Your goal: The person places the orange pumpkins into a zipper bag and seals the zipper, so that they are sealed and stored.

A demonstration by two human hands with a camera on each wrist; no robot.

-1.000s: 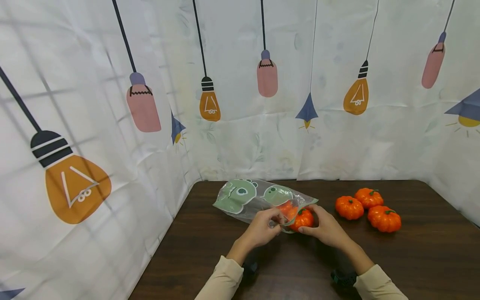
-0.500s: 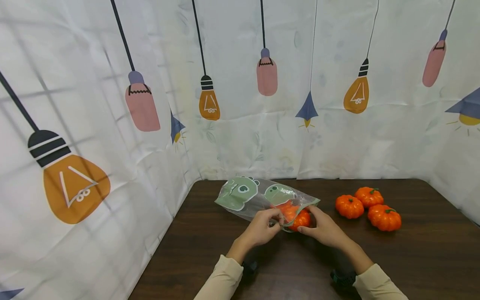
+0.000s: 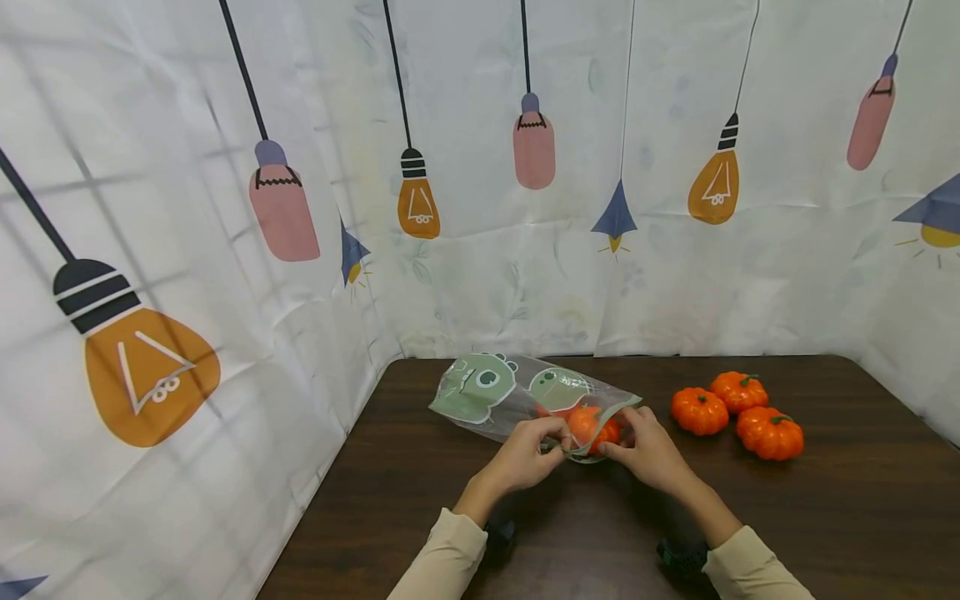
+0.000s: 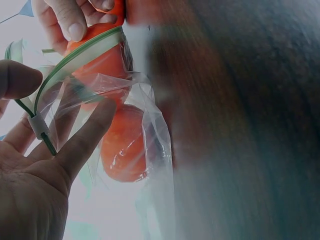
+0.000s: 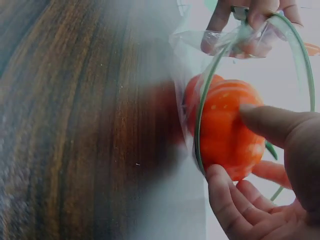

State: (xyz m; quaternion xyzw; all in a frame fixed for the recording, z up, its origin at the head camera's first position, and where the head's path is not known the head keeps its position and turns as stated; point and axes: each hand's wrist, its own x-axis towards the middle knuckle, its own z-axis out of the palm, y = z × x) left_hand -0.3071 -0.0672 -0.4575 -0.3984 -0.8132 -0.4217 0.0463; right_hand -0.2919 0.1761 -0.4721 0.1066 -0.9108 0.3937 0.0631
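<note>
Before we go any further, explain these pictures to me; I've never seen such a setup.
There's no machine, just a person's bare left hand and right hand. The wide picture comes from a camera worn on the head; the two closer ones, from a camera on each wrist. On the dark table lies a clear bag with green prints and at least one orange pumpkin inside. The left hand pinches the bag's edge; the right hand holds another pumpkin at the bag's mouth. Three more pumpkins sit to the right.

Orange pumpkin (image 5: 225, 132), clear green-printed bag (image 3: 522, 406)
</note>
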